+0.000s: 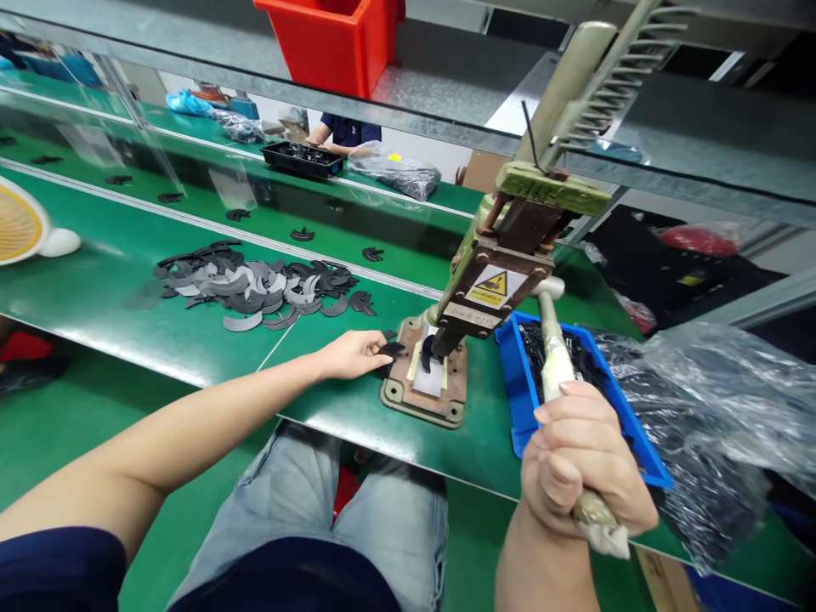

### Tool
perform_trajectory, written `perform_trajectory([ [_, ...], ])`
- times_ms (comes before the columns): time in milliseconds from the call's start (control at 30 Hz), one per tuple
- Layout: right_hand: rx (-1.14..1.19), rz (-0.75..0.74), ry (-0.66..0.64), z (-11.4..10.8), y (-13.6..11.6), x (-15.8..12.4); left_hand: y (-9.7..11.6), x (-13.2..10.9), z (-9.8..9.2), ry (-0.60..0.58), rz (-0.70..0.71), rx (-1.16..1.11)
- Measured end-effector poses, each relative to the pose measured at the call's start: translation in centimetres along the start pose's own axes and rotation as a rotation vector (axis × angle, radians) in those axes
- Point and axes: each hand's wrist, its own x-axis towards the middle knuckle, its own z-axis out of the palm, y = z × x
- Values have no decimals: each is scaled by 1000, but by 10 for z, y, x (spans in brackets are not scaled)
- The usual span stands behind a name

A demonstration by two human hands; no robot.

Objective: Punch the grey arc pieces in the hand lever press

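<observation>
My left hand [354,353] pinches a thin black curved piece [391,348] between thumb and fingers, at the left edge of the press base [393,393]. On the base's light metal plate [427,381], another dark curved piece [427,354] lies under the ram of the hand press [472,314]. My right hand [583,459] is wrapped round the press's wrapped lever handle [556,361], which slopes toward me. A pile of black and grey curved pieces [248,287] is spread on the green bench to the left of the press.
A blue bin [519,399] of dark parts stands right of the press, beside clear plastic bags [714,425]. Overhead runs a metal shelf with a red bin [337,42]. Small dark pieces [303,234] line the belt behind. A co-worker [350,130] sits across, by a black tray [303,160].
</observation>
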Motion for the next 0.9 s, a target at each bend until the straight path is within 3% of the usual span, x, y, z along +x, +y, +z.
perform_trajectory([
  [67,-1,1,-5,0,0,0,1,3,6,79,-126,-178],
  [167,6,-19,12,2,1,1,19,12,13,122,-283,-259],
  [300,-8,-31,17,3,0,3,52,25,34,21,-308,-366],
  [367,-21,-7,-7,1,-1,3,59,28,42,-22,-285,-422],
  [433,-16,12,-24,0,-3,3,56,30,41,-3,-279,-472],
  [567,-4,10,2,2,-4,2,38,33,21,34,-290,-549],
  [700,4,-12,48,5,0,2,31,42,12,-72,-230,-518],
  [900,4,-23,-16,0,2,1,31,57,16,-169,-189,-452],
])
